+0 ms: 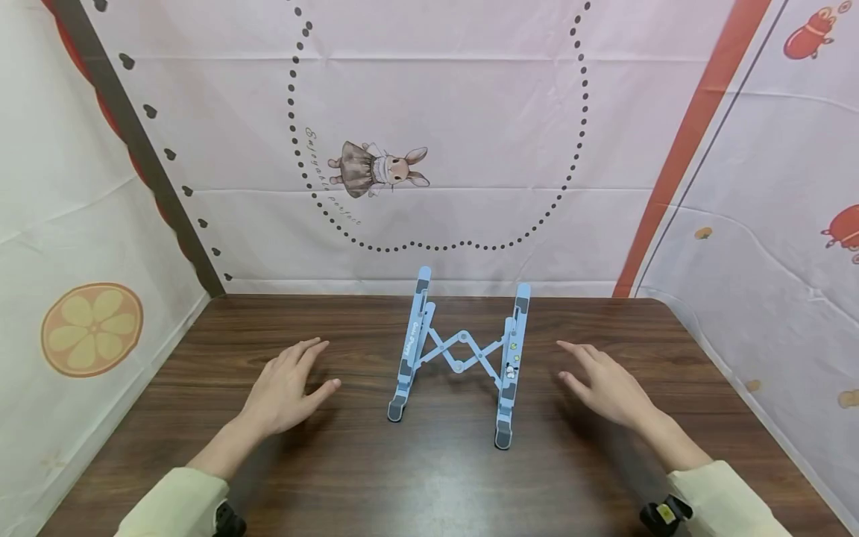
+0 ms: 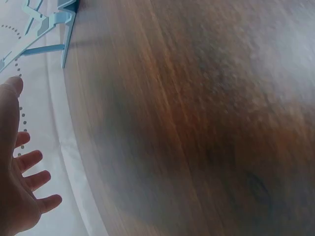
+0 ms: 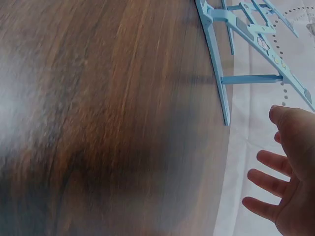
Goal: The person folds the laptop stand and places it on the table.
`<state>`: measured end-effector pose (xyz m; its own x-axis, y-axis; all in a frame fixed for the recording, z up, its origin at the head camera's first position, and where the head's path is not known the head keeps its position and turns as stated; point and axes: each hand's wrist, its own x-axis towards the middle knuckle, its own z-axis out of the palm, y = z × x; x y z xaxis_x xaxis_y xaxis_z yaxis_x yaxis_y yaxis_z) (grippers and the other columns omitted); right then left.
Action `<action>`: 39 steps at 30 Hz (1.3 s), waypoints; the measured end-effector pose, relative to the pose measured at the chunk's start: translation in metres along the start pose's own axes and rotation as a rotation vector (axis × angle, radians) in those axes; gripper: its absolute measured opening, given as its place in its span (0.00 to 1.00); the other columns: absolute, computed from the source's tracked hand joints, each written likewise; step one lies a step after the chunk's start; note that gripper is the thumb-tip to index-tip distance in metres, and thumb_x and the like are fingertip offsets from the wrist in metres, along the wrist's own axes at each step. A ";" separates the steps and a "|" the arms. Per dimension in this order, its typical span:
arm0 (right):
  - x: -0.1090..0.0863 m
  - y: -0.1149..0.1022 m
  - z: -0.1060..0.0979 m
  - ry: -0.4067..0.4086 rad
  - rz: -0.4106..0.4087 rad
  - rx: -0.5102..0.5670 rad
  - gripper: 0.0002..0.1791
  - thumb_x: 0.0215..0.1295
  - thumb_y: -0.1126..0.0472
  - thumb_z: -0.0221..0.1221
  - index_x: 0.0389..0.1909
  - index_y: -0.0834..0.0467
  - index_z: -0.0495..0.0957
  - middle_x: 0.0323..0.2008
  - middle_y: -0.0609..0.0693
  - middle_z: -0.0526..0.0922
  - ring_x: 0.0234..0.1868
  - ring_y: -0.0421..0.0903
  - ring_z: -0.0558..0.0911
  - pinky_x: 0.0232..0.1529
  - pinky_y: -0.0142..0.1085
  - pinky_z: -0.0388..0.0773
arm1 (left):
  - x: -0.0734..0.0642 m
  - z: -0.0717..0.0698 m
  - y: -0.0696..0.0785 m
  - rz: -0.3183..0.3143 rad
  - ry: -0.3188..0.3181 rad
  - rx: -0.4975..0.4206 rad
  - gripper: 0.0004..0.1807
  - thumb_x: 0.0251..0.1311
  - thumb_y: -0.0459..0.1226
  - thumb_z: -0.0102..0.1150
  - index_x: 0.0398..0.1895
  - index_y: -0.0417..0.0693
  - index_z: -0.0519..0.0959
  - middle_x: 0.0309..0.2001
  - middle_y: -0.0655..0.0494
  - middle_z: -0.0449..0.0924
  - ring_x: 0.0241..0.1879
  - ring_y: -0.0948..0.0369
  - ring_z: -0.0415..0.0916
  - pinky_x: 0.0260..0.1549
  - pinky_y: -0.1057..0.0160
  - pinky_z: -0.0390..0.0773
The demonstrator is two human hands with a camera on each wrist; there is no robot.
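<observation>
A light-blue folding laptop stand [image 1: 463, 350] stands unfolded on the brown wooden table, its two slanted side arms joined by crossed links. Dark pads line the arms, and small cartoon stickers show on the right one. To the left of the stand my left hand [image 1: 285, 388] hovers over the table with its fingers spread and nothing in it. On the other side my right hand [image 1: 607, 384] is likewise held apart from the stand, thumb and fingers extended. Each wrist view shows the stand [image 2: 44, 34] [image 3: 251, 49] beyond the thumb.
The wooden table [image 1: 456, 485] reaches back to a white printed cloth [image 1: 470, 149] with a rabbit figure and dotted line. More cloth hangs along the left [image 1: 87, 224] and right [image 1: 772, 261] sides. Black wrist devices [image 1: 664, 514] sit by the pale green sleeves [image 1: 728, 500].
</observation>
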<state>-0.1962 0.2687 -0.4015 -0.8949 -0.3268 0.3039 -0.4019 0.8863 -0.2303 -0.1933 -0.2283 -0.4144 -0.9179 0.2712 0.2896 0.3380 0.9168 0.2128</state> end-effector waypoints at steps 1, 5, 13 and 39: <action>0.000 -0.001 0.000 -0.004 0.003 0.009 0.29 0.61 0.54 0.58 0.63 0.56 0.64 0.52 0.60 0.75 0.51 0.60 0.75 0.46 0.57 0.73 | 0.000 0.000 0.001 0.002 0.001 -0.010 0.39 0.58 0.61 0.48 0.65 0.46 0.62 0.64 0.45 0.62 0.62 0.45 0.59 0.55 0.39 0.60; 0.001 -0.005 0.002 -0.009 0.009 0.040 0.28 0.61 0.56 0.58 0.62 0.56 0.65 0.51 0.59 0.76 0.50 0.58 0.76 0.46 0.55 0.74 | 0.001 0.002 0.004 0.002 -0.001 -0.060 0.38 0.57 0.60 0.49 0.64 0.47 0.63 0.63 0.45 0.63 0.61 0.45 0.60 0.53 0.37 0.62; 0.006 -0.011 0.006 0.053 -0.002 0.107 0.25 0.61 0.58 0.59 0.59 0.59 0.68 0.49 0.57 0.78 0.48 0.55 0.79 0.45 0.52 0.75 | 0.005 0.006 0.011 0.012 0.010 -0.166 0.35 0.58 0.58 0.51 0.64 0.48 0.63 0.62 0.47 0.64 0.60 0.46 0.64 0.53 0.41 0.66; 0.016 -0.029 0.020 0.108 0.132 0.344 0.19 0.63 0.64 0.56 0.54 0.62 0.70 0.41 0.57 0.81 0.42 0.50 0.81 0.42 0.45 0.79 | 0.022 0.025 0.030 -0.059 0.028 -0.348 0.31 0.57 0.52 0.56 0.60 0.46 0.68 0.58 0.47 0.70 0.56 0.48 0.69 0.50 0.44 0.71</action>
<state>-0.2023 0.2311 -0.4080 -0.9251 -0.1647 0.3421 -0.3426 0.7505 -0.5651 -0.2084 -0.1872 -0.4245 -0.9337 0.2082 0.2914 0.3394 0.7743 0.5341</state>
